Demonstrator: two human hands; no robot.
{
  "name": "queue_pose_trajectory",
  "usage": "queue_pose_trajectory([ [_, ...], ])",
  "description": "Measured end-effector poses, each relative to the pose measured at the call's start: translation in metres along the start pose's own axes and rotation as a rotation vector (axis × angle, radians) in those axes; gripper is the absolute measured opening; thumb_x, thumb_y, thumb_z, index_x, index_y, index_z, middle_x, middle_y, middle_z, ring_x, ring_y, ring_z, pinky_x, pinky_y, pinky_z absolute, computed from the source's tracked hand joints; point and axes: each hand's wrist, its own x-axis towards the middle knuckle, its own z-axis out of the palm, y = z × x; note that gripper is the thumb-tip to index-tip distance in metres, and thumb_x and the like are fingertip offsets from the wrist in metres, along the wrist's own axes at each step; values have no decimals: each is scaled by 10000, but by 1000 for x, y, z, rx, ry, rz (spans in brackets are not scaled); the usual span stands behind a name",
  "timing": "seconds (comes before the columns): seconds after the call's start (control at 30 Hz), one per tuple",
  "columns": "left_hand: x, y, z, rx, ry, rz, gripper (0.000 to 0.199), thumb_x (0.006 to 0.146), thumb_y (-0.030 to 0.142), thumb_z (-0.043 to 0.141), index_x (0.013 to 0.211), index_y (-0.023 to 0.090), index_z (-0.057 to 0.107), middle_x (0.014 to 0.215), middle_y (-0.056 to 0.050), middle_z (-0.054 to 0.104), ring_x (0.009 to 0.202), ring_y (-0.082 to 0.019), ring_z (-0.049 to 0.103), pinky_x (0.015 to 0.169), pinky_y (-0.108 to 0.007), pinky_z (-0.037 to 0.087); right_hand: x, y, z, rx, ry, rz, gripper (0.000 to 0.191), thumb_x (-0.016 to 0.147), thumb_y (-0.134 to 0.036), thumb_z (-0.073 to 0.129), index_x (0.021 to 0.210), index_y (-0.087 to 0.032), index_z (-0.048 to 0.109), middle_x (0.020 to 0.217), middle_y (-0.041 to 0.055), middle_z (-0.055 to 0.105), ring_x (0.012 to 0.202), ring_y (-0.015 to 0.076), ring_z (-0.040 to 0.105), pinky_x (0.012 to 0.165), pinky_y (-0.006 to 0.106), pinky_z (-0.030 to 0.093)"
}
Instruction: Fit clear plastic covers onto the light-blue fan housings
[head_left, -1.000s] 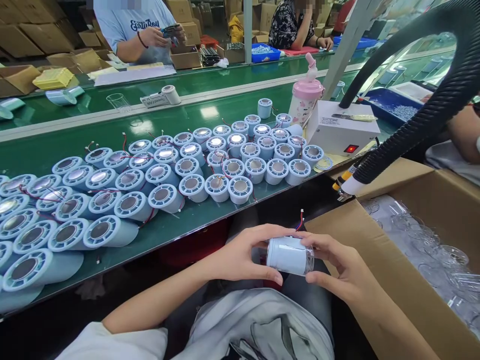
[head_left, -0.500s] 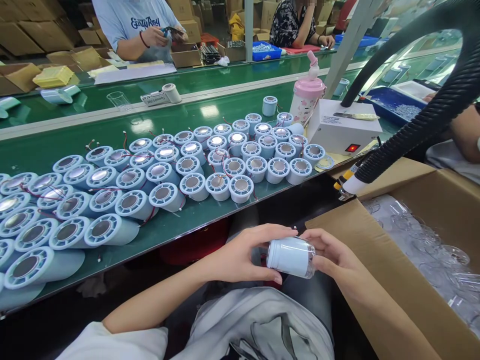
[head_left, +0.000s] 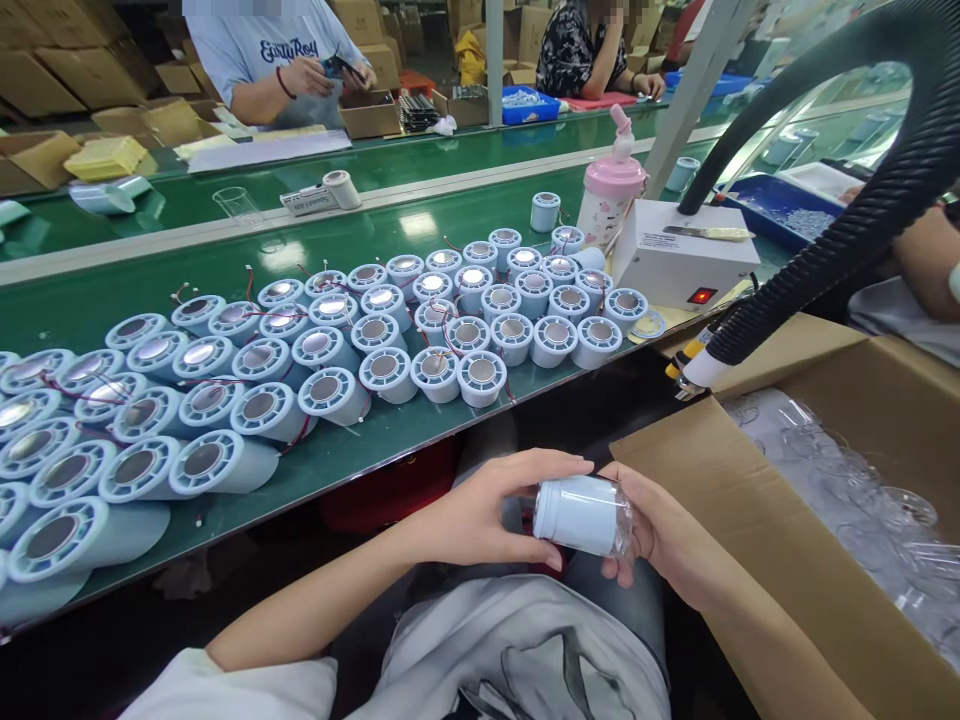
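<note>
Between my two hands, above my lap, a light blue cylindrical housing (head_left: pixel 577 513) lies on its side, with a clear plastic sleeve around it. My left hand (head_left: pixel 506 505) grips its left end, thumb below and fingers over the top. At the other end, my right hand (head_left: pixel 656 520) wraps around the clear end, some fingertips showing underneath. Similar blue housings (head_left: pixel 330 395) stand in rows on the green bench, with round metal discs on top and thin red and black wires.
An open cardboard box (head_left: pixel 720 470) of clear plastic cups (head_left: pixel 862 500) stands at my right. A black hose (head_left: pixel 825 260) arches over it from a white box (head_left: pixel 682 255). A pink bottle (head_left: pixel 611 195) stands on the bench. Two co-workers sit across the line.
My right hand has turned around the clear end, so its fingers now show below instead of in front. My left hand and the housing have hardly moved.
</note>
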Motion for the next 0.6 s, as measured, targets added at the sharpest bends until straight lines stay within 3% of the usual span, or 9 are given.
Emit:
queue_pose_trajectory([
  [0.23, -2, -2, 2, -54, 24, 36, 758, 652, 248, 835, 1341, 302, 523, 1406, -97, 519, 1309, -271, 469, 1071, -411, 412, 5, 3, 2, 101, -67, 152, 571, 852, -706, 469, 861, -145, 575, 541, 27, 644, 382, 95, 578, 332, 111, 403],
  [0.4, -1, -1, 2, -19, 46, 38, 738, 653, 250, 836, 1325, 315, 538, 1422, -94, 499, 1304, -288, 472, 1086, -431, 382, 3, 1, 1, 202, -108, 277, 634, 951, -629, 317, 847, -101, 652, 576, 80, 676, 346, 72, 558, 309, 92, 373],
  [0.5, -1, 1, 4, -13, 47, 20, 708, 663, 243, 829, 1310, 309, 550, 1404, -98, 502, 1284, -286, 481, 1045, -408, 426, 3, -1, 2, 231, -133, 321, 732, 991, -584, 174, 744, -96, 661, 565, 79, 657, 340, 60, 555, 304, 82, 361],
  [0.6, -2, 6, 6, -47, 46, -22, 648, 702, 231, 795, 1298, 287, 549, 1344, -104, 523, 1221, -264, 522, 935, -346, 507, 4, 1, 4, 203, -154, 356, 775, 976, -619, 153, 668, -100, 640, 548, 63, 618, 335, 52, 536, 292, 81, 338],
])
